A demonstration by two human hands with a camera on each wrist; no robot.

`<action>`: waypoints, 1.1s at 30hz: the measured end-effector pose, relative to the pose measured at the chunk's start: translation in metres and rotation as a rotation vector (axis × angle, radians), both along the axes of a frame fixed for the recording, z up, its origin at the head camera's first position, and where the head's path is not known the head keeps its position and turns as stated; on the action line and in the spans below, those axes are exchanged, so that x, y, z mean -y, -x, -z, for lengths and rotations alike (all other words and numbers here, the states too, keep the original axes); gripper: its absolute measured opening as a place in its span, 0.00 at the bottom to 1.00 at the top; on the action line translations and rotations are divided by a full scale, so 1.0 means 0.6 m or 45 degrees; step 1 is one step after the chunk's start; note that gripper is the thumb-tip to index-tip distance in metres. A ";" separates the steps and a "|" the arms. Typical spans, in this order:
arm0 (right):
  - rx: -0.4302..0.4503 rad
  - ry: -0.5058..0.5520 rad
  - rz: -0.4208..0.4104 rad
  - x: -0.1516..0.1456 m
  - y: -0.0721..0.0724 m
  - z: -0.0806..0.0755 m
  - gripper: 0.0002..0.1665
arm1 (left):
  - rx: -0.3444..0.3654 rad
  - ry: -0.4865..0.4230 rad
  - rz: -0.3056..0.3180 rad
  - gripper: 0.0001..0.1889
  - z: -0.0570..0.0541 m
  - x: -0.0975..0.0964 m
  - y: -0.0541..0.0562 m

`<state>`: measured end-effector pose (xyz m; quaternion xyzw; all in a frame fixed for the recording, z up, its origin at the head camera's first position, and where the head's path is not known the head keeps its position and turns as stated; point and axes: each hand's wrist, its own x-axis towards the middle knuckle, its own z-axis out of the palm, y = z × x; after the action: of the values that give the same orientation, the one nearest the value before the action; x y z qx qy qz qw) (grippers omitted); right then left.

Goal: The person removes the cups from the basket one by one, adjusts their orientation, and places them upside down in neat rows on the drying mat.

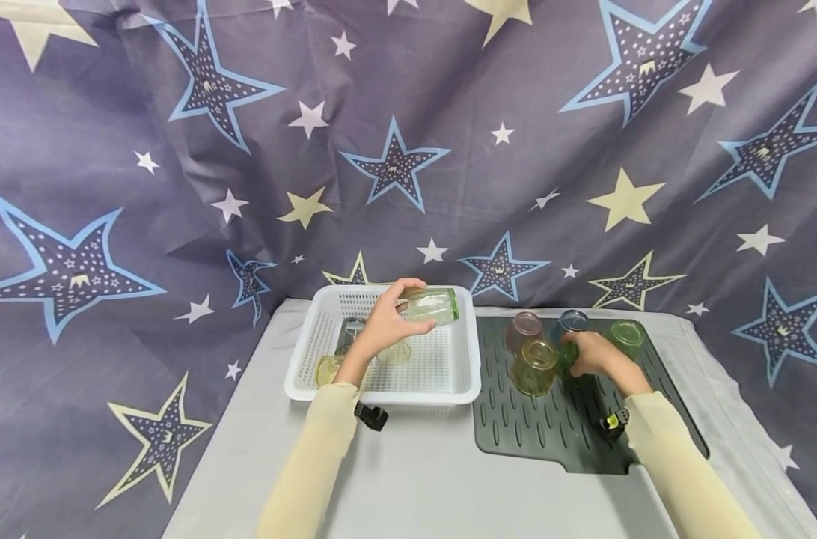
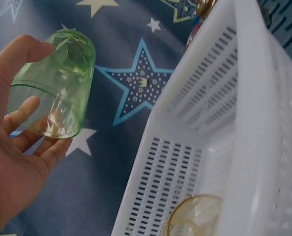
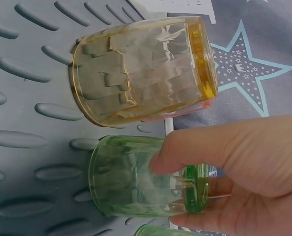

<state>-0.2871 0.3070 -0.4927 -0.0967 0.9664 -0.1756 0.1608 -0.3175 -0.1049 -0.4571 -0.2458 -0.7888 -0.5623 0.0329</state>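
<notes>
My left hand [image 1: 390, 320] holds a clear green drinking glass [image 1: 438, 305] on its side above the white perforated basket [image 1: 474, 367]. In the left wrist view its thumb and fingers wrap the glass [image 2: 70, 73] from both sides. Over on the dark drying mat [image 1: 519, 438], my right hand [image 1: 600, 355] grips another green glass [image 3: 131, 177] near its thick base. That glass stands upside down, rim on the mat. Close beside it is an upside-down amber glass [image 1: 535, 368], with a pink glass [image 1: 521, 329] and a blue glass [image 1: 574, 320] behind.
A further green glass [image 1: 627, 335] stands at the mat's back right. Inside the basket lie a yellow glass [image 1: 326, 370], another pale yellow glass [image 1: 395, 352] and a greyish glass [image 1: 353, 328]. A star-patterned curtain [image 1: 462, 187] hangs behind the table [image 1: 435, 471].
</notes>
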 end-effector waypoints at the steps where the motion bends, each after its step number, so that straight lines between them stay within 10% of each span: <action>1: -0.008 0.004 0.000 0.001 -0.001 0.001 0.40 | 0.020 -0.026 0.002 0.34 0.001 0.000 -0.003; 20: -0.076 0.073 0.069 -0.002 -0.009 0.007 0.46 | 0.243 -0.295 0.018 0.31 0.021 -0.014 -0.028; 33: -0.400 0.335 0.065 0.040 -0.014 -0.061 0.36 | 0.260 -0.332 0.036 0.31 0.016 -0.019 -0.042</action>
<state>-0.2785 0.2832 -0.4559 -0.1185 0.9505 -0.2871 -0.0105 -0.2922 -0.0935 -0.4669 -0.1923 -0.7048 -0.6825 -0.0237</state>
